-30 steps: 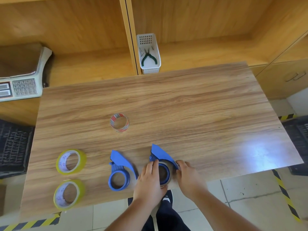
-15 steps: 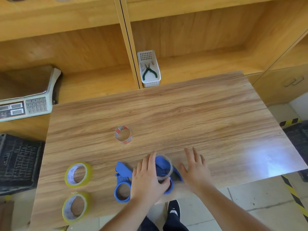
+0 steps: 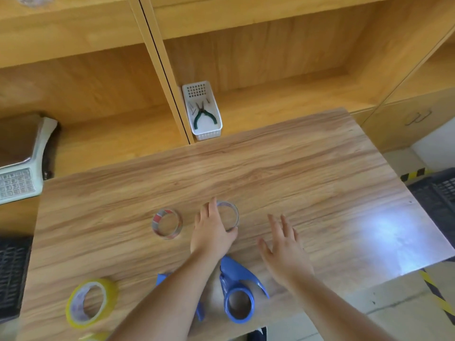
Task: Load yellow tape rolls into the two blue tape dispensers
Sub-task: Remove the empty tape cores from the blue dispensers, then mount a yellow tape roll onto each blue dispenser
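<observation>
Left hand [image 3: 211, 232] gripping an empty tape core [image 3: 229, 215]; right hand [image 3: 283, 249] open, fingers spread, hovering. Blue tape dispenser [image 3: 237, 289] just behind both wrists.

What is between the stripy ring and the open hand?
In the head view, the left hand holding a clear ring lies between the stripy ring and the open right hand.

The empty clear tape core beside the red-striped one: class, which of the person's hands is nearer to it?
Left. The left hand grips the clear core; the right hand hovers open to its right, apart.
</observation>
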Demonstrator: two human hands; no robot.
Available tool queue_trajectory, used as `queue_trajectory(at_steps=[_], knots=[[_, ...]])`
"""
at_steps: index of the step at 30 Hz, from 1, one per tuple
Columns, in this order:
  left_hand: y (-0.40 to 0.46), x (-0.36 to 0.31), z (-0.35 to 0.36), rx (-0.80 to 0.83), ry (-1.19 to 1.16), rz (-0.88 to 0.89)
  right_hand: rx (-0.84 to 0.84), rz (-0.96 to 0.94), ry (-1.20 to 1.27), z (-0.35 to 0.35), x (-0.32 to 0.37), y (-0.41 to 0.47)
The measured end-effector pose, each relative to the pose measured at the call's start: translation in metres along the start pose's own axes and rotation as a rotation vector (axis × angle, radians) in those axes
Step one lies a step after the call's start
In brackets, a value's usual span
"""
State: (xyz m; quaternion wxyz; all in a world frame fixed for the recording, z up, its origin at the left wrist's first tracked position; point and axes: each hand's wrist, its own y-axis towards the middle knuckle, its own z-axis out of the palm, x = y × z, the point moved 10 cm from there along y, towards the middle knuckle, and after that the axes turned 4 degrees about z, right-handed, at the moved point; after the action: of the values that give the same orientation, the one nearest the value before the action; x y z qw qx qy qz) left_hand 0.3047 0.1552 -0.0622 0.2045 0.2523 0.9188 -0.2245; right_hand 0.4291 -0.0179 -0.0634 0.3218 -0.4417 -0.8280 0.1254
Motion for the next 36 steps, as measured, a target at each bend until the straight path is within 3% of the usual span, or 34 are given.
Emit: queue_trajectory(at_steps=[16,24,27,36], knots=[[0.039,0.012,0.033,0.08,-0.018,-0.013,0.047,0.013,-0.023,0.021,-0.007,-0.005],[-0.008,0.001,-0.018,-0.035,0.165,0.291,0.051,-0.073,-0.061,0.032,0.038,-0.019],[-0.036,0.018,-0.044,-0.08,0.21,0.33,0.043,-0.113,-0.101,0.036,0.059,-0.029],[-0.123,0.169,-0.101,-0.153,0.269,-0.008,0.072,-0.262,-0.191,0.087,0.13,-0.069]])
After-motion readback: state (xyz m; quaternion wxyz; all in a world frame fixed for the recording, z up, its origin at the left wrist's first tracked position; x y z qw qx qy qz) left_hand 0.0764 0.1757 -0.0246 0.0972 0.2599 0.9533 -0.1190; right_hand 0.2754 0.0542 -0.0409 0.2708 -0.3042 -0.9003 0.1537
